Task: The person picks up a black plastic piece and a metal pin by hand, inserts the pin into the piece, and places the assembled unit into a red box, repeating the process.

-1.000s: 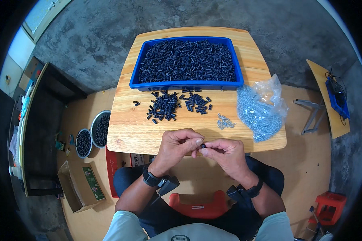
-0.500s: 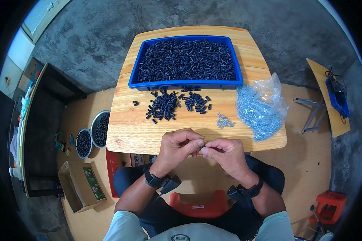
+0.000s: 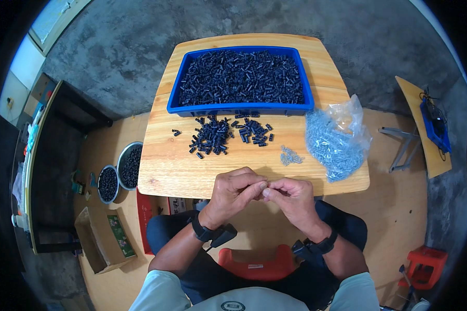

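Observation:
Just over the table's near edge, my left hand [image 3: 232, 196] and my right hand [image 3: 296, 201] meet thumb to thumb, both closed in a pinch. Whatever sits between the fingertips is covered by them. Beyond the hands lie two loose heaps of short black plastic tubes, a larger left heap [image 3: 211, 136] and a smaller right heap [image 3: 254, 132]. A small scatter of silvery screw-like pieces [image 3: 291, 156] is on the wood ahead of my right hand. A clear plastic bag [image 3: 337, 142] full of similar silvery pieces slumps at the right.
A blue tray [image 3: 238, 109] heaped with black tubes fills the far part of the wooden table [image 3: 171, 171]. On the floor at left stand two metal bowls [image 3: 120, 179] of black parts and an open cardboard box [image 3: 96, 241]. A red stool [image 3: 257, 264] shows between my legs.
Both hands stay together and have shifted slightly to the right. A small dark piece that showed between the fingertips is now hidden.

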The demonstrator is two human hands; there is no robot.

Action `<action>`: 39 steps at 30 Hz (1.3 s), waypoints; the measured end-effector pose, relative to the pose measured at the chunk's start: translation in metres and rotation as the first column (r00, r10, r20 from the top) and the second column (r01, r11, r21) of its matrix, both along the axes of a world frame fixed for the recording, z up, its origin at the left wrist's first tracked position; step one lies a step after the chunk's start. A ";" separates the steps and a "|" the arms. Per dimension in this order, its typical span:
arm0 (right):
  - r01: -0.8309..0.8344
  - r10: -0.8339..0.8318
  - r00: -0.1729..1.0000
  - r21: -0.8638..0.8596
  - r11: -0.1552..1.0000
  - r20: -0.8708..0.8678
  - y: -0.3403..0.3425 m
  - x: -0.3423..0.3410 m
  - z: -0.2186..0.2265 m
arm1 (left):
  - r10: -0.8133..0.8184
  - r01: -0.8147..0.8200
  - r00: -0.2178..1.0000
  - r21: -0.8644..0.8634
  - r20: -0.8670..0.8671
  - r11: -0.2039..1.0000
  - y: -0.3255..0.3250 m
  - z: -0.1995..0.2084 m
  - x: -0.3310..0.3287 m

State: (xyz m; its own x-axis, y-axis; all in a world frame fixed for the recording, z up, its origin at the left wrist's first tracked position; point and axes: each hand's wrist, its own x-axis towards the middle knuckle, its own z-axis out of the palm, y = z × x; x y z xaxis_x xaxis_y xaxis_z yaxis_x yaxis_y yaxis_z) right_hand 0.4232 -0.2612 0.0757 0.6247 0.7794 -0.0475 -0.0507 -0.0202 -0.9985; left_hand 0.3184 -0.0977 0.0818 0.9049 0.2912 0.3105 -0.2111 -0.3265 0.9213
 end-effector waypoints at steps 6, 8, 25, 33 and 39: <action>-0.010 0.026 0.978 0.081 0.997 -0.208 0.000 0.004 -0.002 | -0.036 0.034 0.999 0.032 0.037 0.999 0.002 0.006 -0.001; -0.019 0.044 0.964 0.097 0.995 -0.263 0.000 0.006 -0.001 | -0.047 0.043 0.997 0.078 0.054 0.996 0.003 0.008 -0.001; -0.119 0.106 0.977 -0.058 0.991 -0.183 -0.006 0.009 0.006 | -0.171 0.167 0.984 -0.086 -0.050 0.982 0.013 0.006 -0.002; -0.189 0.178 0.897 0.013 0.982 -0.405 -0.004 0.009 0.018 | -0.224 0.185 0.969 -0.304 -0.100 0.935 0.020 0.006 -0.004; -0.231 0.226 0.877 0.041 0.972 -0.424 -0.005 0.010 0.016 | -0.225 0.199 0.972 -0.264 -0.074 0.944 0.020 0.006 -0.005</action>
State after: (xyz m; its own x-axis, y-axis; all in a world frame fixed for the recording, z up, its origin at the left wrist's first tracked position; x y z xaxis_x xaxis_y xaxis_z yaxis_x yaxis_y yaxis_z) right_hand 0.4336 -0.2665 0.0915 0.3476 0.8960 -0.2763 -0.4609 -0.0934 -0.8825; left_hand 0.3132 -0.0781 0.0874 0.9771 0.1461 0.1548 -0.1507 -0.0384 0.9878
